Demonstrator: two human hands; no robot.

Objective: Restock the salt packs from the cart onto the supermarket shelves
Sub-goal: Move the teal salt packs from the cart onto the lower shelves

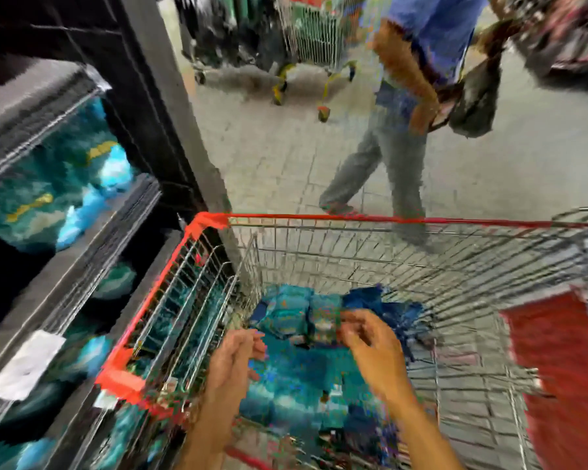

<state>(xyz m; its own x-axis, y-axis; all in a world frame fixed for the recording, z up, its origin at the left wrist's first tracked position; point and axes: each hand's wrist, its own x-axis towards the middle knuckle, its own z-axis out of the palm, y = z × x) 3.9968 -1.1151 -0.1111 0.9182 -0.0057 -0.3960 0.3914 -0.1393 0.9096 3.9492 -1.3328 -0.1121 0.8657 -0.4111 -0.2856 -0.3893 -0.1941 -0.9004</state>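
1. Both hands reach down into the cart [387,219], a wire trolley with a red rim.
2. The left hand [238,351] hovers over the teal salt packs [296,368], its fingers loosely curled; blur hides whether it grips anything.
3. The right hand [370,344] has its fingers bent at a pack's edge; I cannot tell whether it holds it.
4. More teal packs lie on the dark shelves [92,232] to the left.
5. A passer-by [404,137] walks beyond the cart.

Teal salt packs [286,364] fill the red-rimmed silver wire cart [387,219].
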